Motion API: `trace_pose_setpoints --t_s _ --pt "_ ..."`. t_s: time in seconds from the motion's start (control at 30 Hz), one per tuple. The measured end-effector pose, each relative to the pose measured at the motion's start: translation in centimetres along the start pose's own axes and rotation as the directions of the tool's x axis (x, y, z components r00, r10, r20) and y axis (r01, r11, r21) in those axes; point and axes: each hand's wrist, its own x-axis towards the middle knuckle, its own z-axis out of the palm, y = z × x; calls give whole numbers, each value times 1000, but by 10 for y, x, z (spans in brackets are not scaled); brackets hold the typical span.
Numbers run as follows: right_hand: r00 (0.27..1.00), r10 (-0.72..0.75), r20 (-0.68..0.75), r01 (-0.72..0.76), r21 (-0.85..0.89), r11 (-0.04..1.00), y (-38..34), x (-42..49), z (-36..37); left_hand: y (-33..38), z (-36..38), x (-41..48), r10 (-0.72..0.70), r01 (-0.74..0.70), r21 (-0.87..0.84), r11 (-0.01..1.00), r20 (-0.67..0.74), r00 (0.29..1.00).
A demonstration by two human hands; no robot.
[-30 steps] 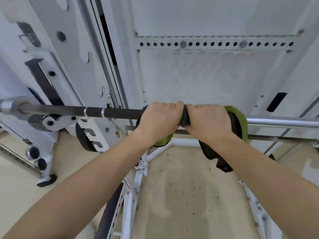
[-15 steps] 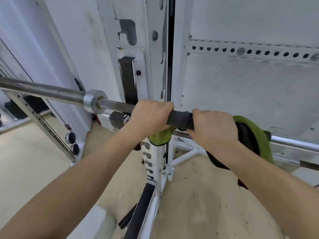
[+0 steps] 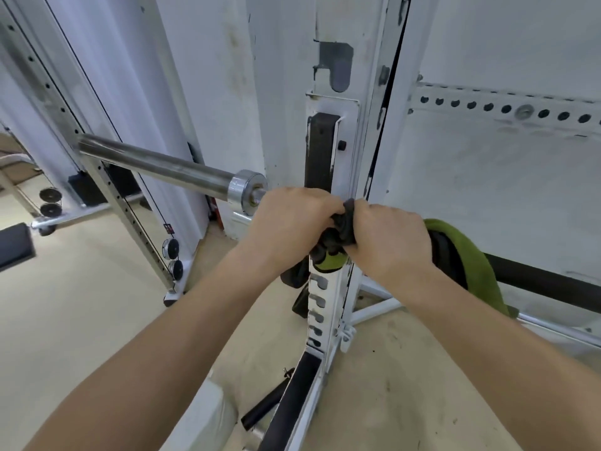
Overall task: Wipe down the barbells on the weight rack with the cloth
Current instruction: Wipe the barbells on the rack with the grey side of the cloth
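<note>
Both hands' grip around cloth-wrapped barbell

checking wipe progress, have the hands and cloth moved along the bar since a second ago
Yes. The left hand and right hand slid the cloth leftward along the barbell: earlier well right of the white upright, now at it, near the collar.

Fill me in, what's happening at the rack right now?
A person is wiping a barbell that sits on the white rack. Both hands are closed around a green and black cloth wrapped over the bar: the left hand is next to the chrome collar, the right hand is touching it on the other side. They are at the rack upright, near the end of the bar's dark shaft. The chrome sleeve beyond the collar is bare, with no cloth on it.
</note>
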Motion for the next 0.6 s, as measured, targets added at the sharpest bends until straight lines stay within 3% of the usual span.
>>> trace_pose_setpoints --t_s 0.13,0.23,0.33,0.4,0.47,0.53,0.6 --pt "997 -49 -59 48 -12 999 8 -4 -3 -14 -11 -1 -118 91 -162 983 -165 979" --pt "933 -105 -345 144 91 985 10 -6 -9 -43 -32 5 -229 167 -197 966 -352 908" --pt "841 -62 -537 161 140 977 -11 10 -10 -71 -41 10 -198 162 -119 980 -449 871" --pt "836 -97 -540 195 128 972 -31 18 0 -81 -35 11 -147 147 -30 989 -372 916" --pt "830 -159 -534 245 94 965 -41 17 15 -87 -22 0 -69 78 85 993 -110 992" --pt "819 -194 -540 299 113 948 -37 12 26 -91 -10 -18 -20 -6 158 987 166 986" --pt "807 -239 -539 362 132 923 -27 4 35 -97 -6 -26 30 -77 183 980 251 968"
